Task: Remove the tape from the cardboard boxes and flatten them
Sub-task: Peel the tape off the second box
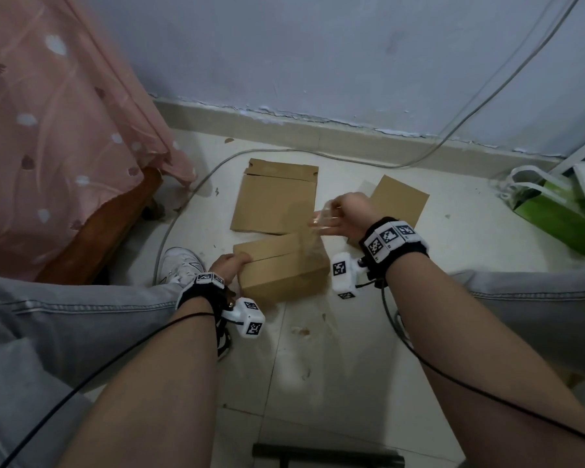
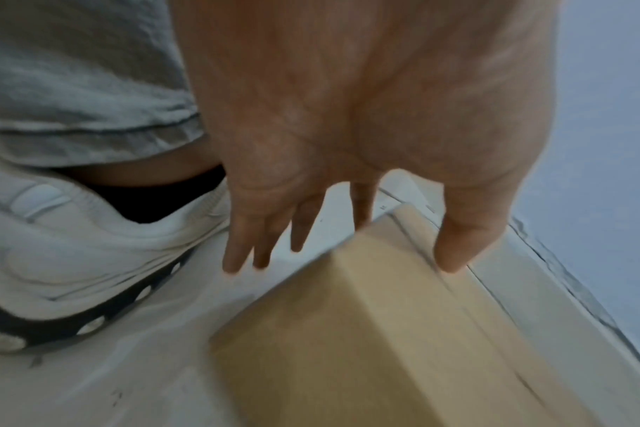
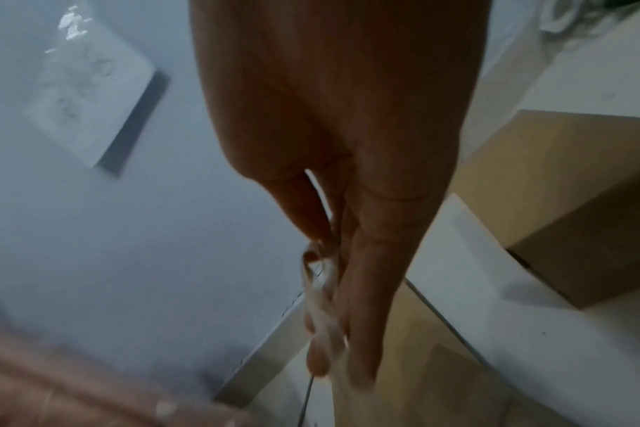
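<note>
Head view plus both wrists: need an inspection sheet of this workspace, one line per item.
Surface: pale tiled floor, stained and scuffed.
Job's things: closed cardboard box nearest; flattened box behind it; another box partly hidden to the right; clear tape coming off the near box.
Clutter: green bag, right edge.
Hands: left hand holds the near box's left end, thumb on top; right hand pinches the tape, raised above the box.
Cables: grey cable looping over the floor; black wrist leads.
Surroundings: wall, pink curtain, white shoe.
</note>
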A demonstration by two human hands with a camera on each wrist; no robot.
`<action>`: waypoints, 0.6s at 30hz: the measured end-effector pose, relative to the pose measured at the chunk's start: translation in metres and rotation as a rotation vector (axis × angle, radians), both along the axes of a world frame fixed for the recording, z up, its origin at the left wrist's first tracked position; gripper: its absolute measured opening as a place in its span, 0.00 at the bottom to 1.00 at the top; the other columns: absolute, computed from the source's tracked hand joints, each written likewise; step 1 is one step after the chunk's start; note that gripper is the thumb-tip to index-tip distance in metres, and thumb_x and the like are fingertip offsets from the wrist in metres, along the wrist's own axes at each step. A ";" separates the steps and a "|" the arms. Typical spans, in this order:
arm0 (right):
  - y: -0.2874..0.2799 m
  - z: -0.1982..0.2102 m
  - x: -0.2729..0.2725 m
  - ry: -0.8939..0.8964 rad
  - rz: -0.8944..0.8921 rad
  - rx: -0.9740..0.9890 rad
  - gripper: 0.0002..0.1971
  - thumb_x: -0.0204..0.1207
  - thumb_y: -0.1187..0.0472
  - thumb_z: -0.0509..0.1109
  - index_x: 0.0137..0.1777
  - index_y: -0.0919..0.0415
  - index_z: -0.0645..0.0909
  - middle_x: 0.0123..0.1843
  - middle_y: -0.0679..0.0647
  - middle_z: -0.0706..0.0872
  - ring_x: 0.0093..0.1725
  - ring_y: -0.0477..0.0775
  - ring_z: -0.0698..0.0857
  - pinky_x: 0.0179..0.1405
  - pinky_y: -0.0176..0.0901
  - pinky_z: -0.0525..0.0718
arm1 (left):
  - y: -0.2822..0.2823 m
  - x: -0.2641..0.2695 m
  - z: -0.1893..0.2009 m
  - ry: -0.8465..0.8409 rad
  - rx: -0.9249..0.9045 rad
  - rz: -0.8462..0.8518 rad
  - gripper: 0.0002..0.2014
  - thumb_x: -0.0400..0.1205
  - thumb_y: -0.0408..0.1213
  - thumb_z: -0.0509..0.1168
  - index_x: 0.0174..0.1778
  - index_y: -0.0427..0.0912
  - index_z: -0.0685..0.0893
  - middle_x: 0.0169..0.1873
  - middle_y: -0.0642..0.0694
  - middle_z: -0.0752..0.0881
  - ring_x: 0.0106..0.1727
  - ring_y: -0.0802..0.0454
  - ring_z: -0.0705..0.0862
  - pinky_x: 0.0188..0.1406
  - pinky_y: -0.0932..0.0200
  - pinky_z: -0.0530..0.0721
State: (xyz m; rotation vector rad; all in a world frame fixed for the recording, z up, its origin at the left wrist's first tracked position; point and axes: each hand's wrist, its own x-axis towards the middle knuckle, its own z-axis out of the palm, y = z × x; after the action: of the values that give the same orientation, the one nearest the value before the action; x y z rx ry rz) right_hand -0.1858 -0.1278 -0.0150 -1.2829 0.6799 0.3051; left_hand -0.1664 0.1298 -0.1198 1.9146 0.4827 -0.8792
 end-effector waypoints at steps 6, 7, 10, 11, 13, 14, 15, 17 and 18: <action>0.031 0.006 0.007 0.018 0.182 -0.138 0.10 0.79 0.77 0.51 0.52 0.71 0.73 0.49 0.78 0.85 0.46 0.75 0.90 0.43 0.64 0.91 | -0.023 -0.001 0.008 -0.328 0.455 -0.459 0.65 0.58 0.69 0.77 0.86 0.55 0.48 0.86 0.47 0.45 0.86 0.40 0.43 0.81 0.29 0.46; 0.033 0.005 0.008 0.016 0.188 -0.144 0.10 0.79 0.77 0.50 0.49 0.70 0.73 0.47 0.76 0.85 0.44 0.73 0.90 0.44 0.65 0.91 | -0.029 0.001 0.010 -0.374 0.454 -0.547 0.66 0.57 0.70 0.77 0.86 0.59 0.44 0.86 0.50 0.40 0.86 0.42 0.38 0.79 0.27 0.38; 0.034 0.006 0.010 0.009 0.192 -0.166 0.12 0.79 0.77 0.50 0.41 0.69 0.74 0.43 0.74 0.83 0.42 0.71 0.89 0.47 0.67 0.90 | -0.048 0.008 0.018 -0.453 0.491 -0.809 0.67 0.56 0.70 0.78 0.85 0.66 0.43 0.87 0.53 0.42 0.87 0.44 0.37 0.76 0.23 0.33; 0.033 0.006 0.011 0.005 0.190 -0.173 0.12 0.79 0.77 0.51 0.42 0.70 0.75 0.43 0.74 0.84 0.42 0.71 0.88 0.46 0.67 0.90 | -0.053 0.009 0.018 -0.470 0.521 -0.888 0.67 0.56 0.68 0.79 0.84 0.66 0.42 0.87 0.53 0.43 0.87 0.44 0.38 0.77 0.22 0.34; 0.031 0.005 0.011 0.000 0.166 -0.176 0.11 0.78 0.77 0.52 0.48 0.71 0.75 0.43 0.75 0.85 0.41 0.71 0.88 0.43 0.67 0.90 | -0.059 0.011 0.016 -0.477 0.542 -0.976 0.67 0.57 0.64 0.81 0.84 0.66 0.40 0.87 0.53 0.43 0.87 0.44 0.38 0.78 0.22 0.36; 0.030 0.004 0.011 -0.001 0.149 -0.175 0.11 0.78 0.78 0.52 0.49 0.71 0.76 0.42 0.74 0.85 0.40 0.71 0.88 0.42 0.66 0.90 | -0.061 0.011 0.013 -0.470 0.537 -0.995 0.68 0.58 0.62 0.82 0.84 0.66 0.40 0.87 0.53 0.43 0.87 0.44 0.38 0.78 0.22 0.37; 0.029 0.004 0.011 -0.001 0.130 -0.177 0.11 0.76 0.79 0.53 0.50 0.72 0.76 0.42 0.74 0.85 0.41 0.71 0.87 0.41 0.66 0.91 | -0.063 0.011 0.010 -0.466 0.535 -1.006 0.68 0.58 0.60 0.83 0.84 0.66 0.39 0.87 0.54 0.43 0.87 0.43 0.39 0.78 0.22 0.37; 0.028 0.002 0.011 0.002 0.099 -0.171 0.11 0.75 0.80 0.54 0.51 0.73 0.76 0.42 0.74 0.85 0.43 0.73 0.88 0.40 0.65 0.91 | -0.063 0.008 0.005 -0.470 0.556 -1.032 0.69 0.58 0.58 0.84 0.84 0.65 0.39 0.87 0.54 0.43 0.87 0.43 0.40 0.77 0.20 0.40; 0.028 0.002 0.010 0.006 0.088 -0.159 0.11 0.75 0.80 0.54 0.51 0.73 0.76 0.42 0.75 0.85 0.43 0.74 0.88 0.41 0.66 0.90 | -0.063 0.007 0.003 -0.468 0.570 -1.036 0.69 0.58 0.56 0.84 0.84 0.64 0.39 0.86 0.55 0.43 0.87 0.43 0.40 0.77 0.20 0.42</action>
State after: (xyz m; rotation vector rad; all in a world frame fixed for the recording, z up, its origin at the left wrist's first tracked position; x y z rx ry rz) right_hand -0.1756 -0.0997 -0.0134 -1.4669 0.6635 0.3321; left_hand -0.1593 0.0673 -0.1165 2.8425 -0.6955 -0.8989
